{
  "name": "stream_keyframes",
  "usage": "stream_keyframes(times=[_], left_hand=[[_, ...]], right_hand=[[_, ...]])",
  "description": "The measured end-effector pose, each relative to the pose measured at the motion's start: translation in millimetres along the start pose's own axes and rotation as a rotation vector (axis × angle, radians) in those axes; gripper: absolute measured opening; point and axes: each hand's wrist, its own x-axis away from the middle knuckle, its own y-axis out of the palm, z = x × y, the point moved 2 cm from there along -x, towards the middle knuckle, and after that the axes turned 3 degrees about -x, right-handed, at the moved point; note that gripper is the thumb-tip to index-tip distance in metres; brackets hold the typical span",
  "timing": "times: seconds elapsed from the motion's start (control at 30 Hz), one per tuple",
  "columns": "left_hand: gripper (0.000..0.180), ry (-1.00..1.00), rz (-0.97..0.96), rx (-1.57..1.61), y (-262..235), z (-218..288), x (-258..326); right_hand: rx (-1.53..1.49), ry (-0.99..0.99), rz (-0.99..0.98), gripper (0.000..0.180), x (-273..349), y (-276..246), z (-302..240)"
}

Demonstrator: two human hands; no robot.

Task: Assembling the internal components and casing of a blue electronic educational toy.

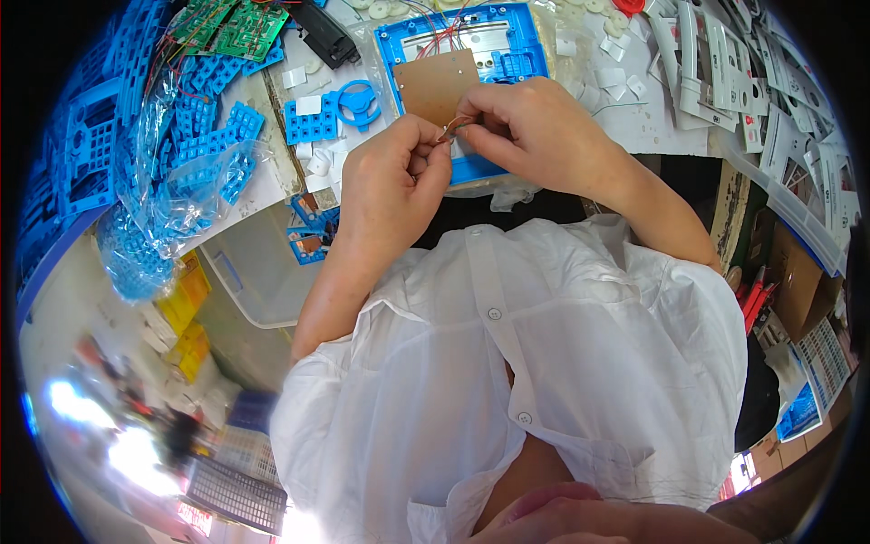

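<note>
While both hands (pixel 390 186) (pixel 548 127) pinch a thin wire (pixel 450 130) between them, the open blue casing (pixel 473 169) lies beneath

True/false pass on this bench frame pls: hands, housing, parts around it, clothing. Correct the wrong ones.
1. The left grip and right grip meet at a thin strand. True.
2. The brown sheet lies well apart from the blue plastic housing. False: it overlaps the housing.
3. A blue wheel-shaped part lies left of the housing. True.
4. Green circuit boards lie at far right. False: upper left.
5. The person's shirt is blue. False: white.
</note>
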Motion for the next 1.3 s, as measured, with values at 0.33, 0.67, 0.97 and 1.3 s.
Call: stream_keyframes(times=[0.33,0.67,0.97,1.3], left_hand=[[0.007,0.018,0.011,0.073,2,1,1],[0.006,0.010,-0.015,0.060,4,0,3],[0.008,-0.098,-0.026,0.154,5,1,1],[0.009,-0.112,-0.005,0.191,5,3,2]], right_hand=[[0.192,-0.382,0.421,0.030,20,13,-9],[0.105,-0.391,0.407,0.023,18,17,-4],[0.110,-0.377,0.402,0.028,20,19,-4],[0.118,-0.371,0.403,0.034,22,19,-7]])
